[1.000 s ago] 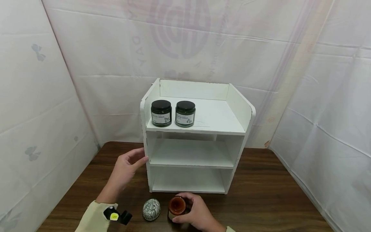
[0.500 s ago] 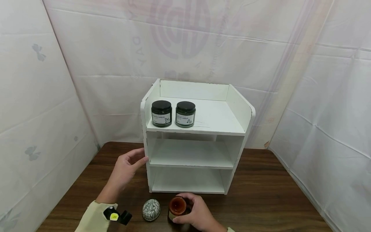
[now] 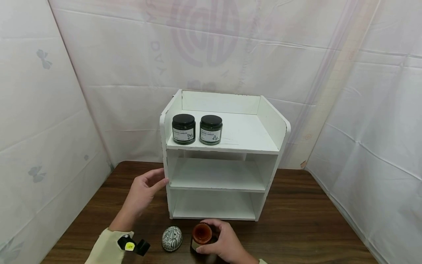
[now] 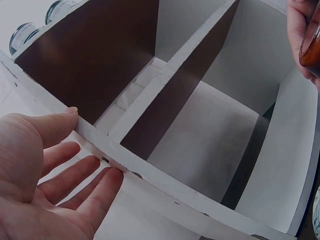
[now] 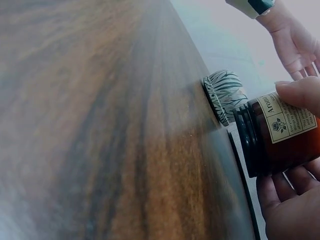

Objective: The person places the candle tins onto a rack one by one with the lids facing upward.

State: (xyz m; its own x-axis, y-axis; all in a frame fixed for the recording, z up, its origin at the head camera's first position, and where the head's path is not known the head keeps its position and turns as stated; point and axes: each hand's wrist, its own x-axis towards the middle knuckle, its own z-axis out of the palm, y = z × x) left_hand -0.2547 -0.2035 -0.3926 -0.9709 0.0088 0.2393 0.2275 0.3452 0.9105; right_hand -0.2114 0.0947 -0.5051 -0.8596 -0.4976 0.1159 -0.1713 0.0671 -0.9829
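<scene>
A white wooden shelf unit [image 3: 217, 174] stands on the table. My left hand [image 3: 140, 194] touches its left side panel, the thumb on the front edge and the relaxed fingers against the outer face, as the left wrist view shows. In front of the unit, my right hand [image 3: 227, 240] grips an amber glass jar [image 3: 202, 234] between thumb and fingers. Upside down, the jar has its black lid [image 5: 250, 140] towards the table; whether it touches cannot be told. A cream label [image 5: 287, 117] faces the right wrist camera. Left of it sits a rounded tin [image 3: 171, 239] with a black-and-white leaf pattern.
Two dark green candle jars [image 3: 183, 129] with black lids and white labels stand at the left of the top shelf. The dark brown wooden table [image 3: 303, 216] extends to both sides. White cloth sheets [image 3: 132, 91] hang behind and at the sides.
</scene>
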